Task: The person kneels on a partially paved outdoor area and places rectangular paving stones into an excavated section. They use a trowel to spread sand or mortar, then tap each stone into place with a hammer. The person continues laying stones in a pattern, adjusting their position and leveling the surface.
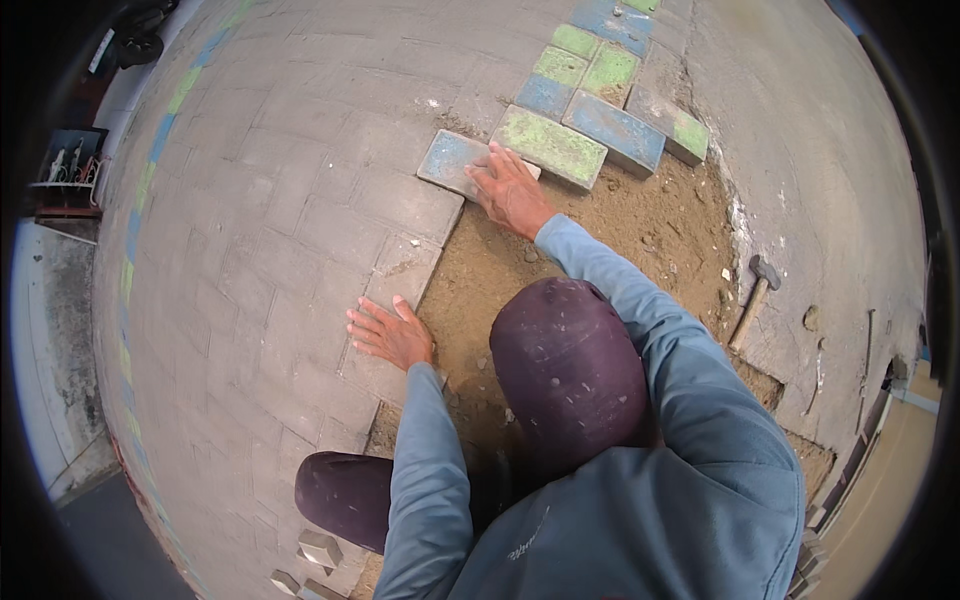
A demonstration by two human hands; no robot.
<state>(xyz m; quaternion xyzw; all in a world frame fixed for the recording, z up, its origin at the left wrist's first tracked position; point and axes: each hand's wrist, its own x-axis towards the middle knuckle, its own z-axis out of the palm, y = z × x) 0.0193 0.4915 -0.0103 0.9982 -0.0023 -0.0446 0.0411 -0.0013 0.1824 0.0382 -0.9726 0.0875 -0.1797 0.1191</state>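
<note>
My right hand (508, 190) rests with fingers spread on a blue-painted paving block (447, 160) at the edge of the laid paving. Just right of it lies a green paving block (553, 143), and past that a blue one (618, 130), both bordering the bare sand (500, 255). My left hand (392, 335) is open too, lying flat with fingers fanned on the grey paving blocks (395, 265) beside the sand. Neither hand holds anything. The underside of the block beneath my right hand is hidden.
A hammer (757, 300) with a wooden handle lies on the concrete to the right. A thin metal rod (867, 350) is farther right. Loose block pieces (320, 548) sit at the lower left. My knee (570, 365) is over the sand. Stacked blocks show at the lower right.
</note>
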